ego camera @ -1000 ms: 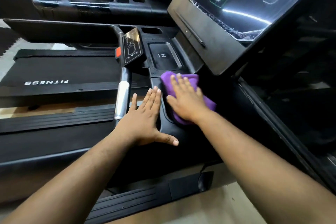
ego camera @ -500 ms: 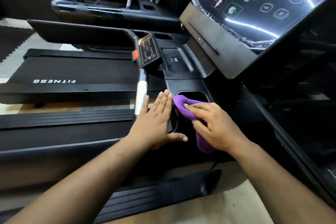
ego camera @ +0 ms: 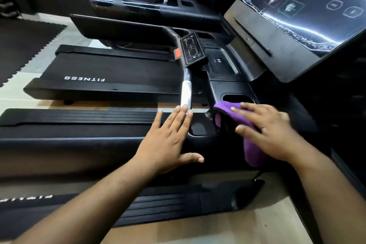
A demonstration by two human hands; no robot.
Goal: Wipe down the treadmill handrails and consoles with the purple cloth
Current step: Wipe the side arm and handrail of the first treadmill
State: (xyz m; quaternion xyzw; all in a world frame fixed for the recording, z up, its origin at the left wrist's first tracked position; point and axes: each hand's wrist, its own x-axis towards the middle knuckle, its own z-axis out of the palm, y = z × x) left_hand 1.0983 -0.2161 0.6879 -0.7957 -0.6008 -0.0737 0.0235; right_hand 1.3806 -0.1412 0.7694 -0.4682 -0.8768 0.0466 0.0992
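The right hand (ego camera: 265,130) lies spread, fingers splayed and nearly flat, pressing the purple cloth (ego camera: 251,152) against the black console tray (ego camera: 223,89) just below its cup-holder recess (ego camera: 237,98); the cloth is bunched under the palm, one end poking out toward the recess and the other trailing down past the wrist. The left hand (ego camera: 170,140) is empty, fingers straight and together, resting flat on the near handrail (ego camera: 79,140) with its fingertips just beside the silver grip sensor (ego camera: 186,95). The main risk, as I judge it, is the loose lower tail of cloth: pressed only by an open palm, it could slip off the tray edge or fold over, so the wipe skips part of the surface. The cloth may be tucked partly into a gap in the moulding, though the dark plastic makes that hard to tell. A wider sweep could also brush the small button panel (ego camera: 191,48) or the lit touchscreen (ego camera: 309,6) and trigger a control. The wireless-charging pad (ego camera: 219,62) lies between tray and screen. Beyond sit the running belt (ego camera: 111,73) of the next treadmill and a foam floor mat (ego camera: 25,45), well apart.
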